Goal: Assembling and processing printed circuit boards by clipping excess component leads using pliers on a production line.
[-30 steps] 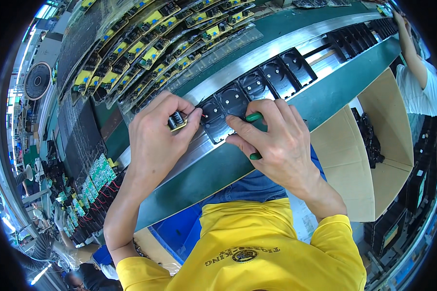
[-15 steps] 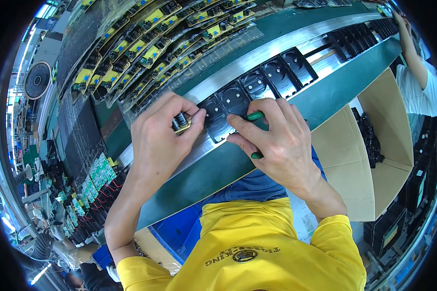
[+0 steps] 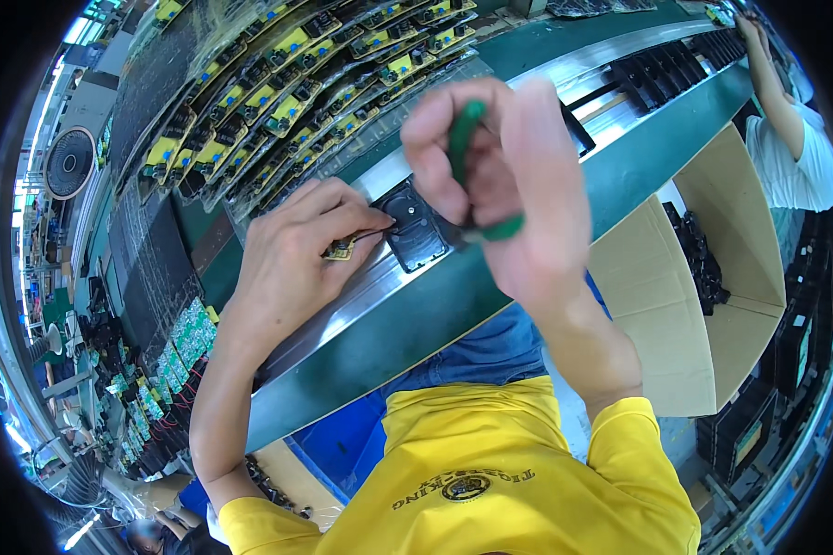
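My left hand (image 3: 301, 245) is closed on a small circuit board (image 3: 341, 249) at the left end of a black plastic case (image 3: 419, 245). Its fingertips pinch a thin dark wire over that end, and the palm side is hidden. The case lies on a metal rail, showing round recesses and a screw boss. Raised above the case's right side, my right hand (image 3: 541, 185) is smeared by motion. It holds a green-handled tool (image 3: 461, 143) whose two handles stand apart; its working end is blurred, so its exact kind cannot be made out.
Layered sheets of yellow-and-black circuit boards (image 3: 292, 92) fill the far left. More black cases (image 3: 657, 79) sit along the metal rail (image 3: 379, 277) to the right. An open cardboard box (image 3: 657, 324) with black parts stands at right. A co-worker's arm (image 3: 777, 92) reaches in at far right.
My right hand has lifted off the case, swinging up and away with the green-handled tool. My left hand has stayed nearly in place, its board tilted differently and a wire now showing at its fingertips.
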A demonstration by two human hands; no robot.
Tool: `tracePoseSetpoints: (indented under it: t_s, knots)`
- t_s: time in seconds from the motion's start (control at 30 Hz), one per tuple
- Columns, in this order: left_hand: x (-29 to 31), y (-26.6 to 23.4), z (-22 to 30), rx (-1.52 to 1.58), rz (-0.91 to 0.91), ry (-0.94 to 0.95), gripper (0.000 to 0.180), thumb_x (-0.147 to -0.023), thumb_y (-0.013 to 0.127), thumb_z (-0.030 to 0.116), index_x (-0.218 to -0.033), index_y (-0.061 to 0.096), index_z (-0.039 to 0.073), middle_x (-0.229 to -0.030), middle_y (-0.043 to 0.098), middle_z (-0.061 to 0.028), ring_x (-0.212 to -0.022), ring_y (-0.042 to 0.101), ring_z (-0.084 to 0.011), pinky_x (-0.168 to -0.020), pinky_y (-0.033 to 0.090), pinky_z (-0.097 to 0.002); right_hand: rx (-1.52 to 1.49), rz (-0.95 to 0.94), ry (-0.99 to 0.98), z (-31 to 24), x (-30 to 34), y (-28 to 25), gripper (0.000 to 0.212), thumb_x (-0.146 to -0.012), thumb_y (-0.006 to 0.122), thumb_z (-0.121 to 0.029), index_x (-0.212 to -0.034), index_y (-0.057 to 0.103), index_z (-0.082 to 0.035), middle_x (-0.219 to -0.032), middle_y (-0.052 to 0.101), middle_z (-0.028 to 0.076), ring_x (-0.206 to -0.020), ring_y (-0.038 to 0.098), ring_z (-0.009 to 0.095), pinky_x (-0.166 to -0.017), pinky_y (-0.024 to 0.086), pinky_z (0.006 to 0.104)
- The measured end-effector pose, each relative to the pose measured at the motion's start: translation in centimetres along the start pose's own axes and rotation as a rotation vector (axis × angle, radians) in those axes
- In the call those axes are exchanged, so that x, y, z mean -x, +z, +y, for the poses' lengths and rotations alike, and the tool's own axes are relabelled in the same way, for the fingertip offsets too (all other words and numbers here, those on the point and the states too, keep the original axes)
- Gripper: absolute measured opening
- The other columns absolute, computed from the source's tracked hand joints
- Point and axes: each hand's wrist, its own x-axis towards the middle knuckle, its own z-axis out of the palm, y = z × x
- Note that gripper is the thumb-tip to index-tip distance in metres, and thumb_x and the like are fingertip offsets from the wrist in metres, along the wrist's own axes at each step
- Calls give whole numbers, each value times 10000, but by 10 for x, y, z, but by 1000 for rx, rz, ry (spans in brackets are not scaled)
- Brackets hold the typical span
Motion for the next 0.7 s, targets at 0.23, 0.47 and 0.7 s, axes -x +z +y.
tracePoseSetpoints:
  t_s: [0.23, 0.47, 0.7]
  knots:
    - [-10, 2, -10, -191, 3, 221, 136, -932, 819, 83, -1062, 818, 125, -1064, 704, 13, -928, 656, -195, -792, 549, -332, -399, 141, 72, 42, -31, 8, 550, -1196, 408, -570, -1127, 664, -89, -855, 537, 9, -714, 449, 123, -668, 386, 288]
    - [-7, 6, -22, -156, 38, 270, 108, -944, 815, 95, -1046, 808, 127, -1051, 696, 8, -908, 648, -196, -787, 548, -334, -413, 206, 35, 46, -34, 12, 488, -1191, 439, -530, -1086, 637, -97, -833, 496, 0, -711, 410, 110, -657, 361, 294]
    - [-7, 10, -26, -140, 57, 281, 107, -937, 807, 75, -1031, 801, 126, -1049, 694, 3, -902, 653, -202, -778, 550, -339, -399, 151, 91, 58, -38, 14, 433, -1194, 448, -478, -1082, 627, -100, -835, 490, 2, -712, 400, 110, -660, 361, 291]
